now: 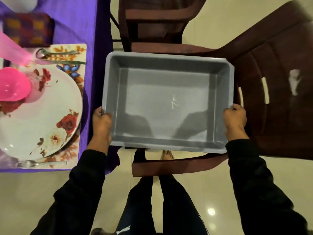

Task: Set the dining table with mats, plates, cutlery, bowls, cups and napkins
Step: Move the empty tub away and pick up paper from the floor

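Holding a grey tub point(169, 102) by its two short ends, level, above the seat of a brown chair point(274, 99). Left hand point(101, 122) clamped on the left rim, fingers point(99, 111) curled over the edge; right hand point(235, 119) clamped on the right rim the same way. Nothing inside the tub but shadows and a few pale scratch marks on its floor. Behind the tub, a second brown chair point(152, 22), pushed close against the tabletop point(76, 22).

Left of the tub, at the near right corner of the purple-covered tabletop: a flowered mat point(79, 53) carrying a white plate point(50, 119) with rose prints. On the plate's far left part, a pink bowl point(13, 83). Along the mat's near edge, a fork point(39, 163); along its far edge, a spoon point(55, 52) and what looks like a knife point(67, 62), blurred. Beyond the mat, a folded checked napkin point(27, 29).

Below, dark trousers, a bare foot point(167, 154) on the pale tiled floor point(33, 192). No readable writing anywhere; only a small white mark low on the clothing, too cropped to tell.
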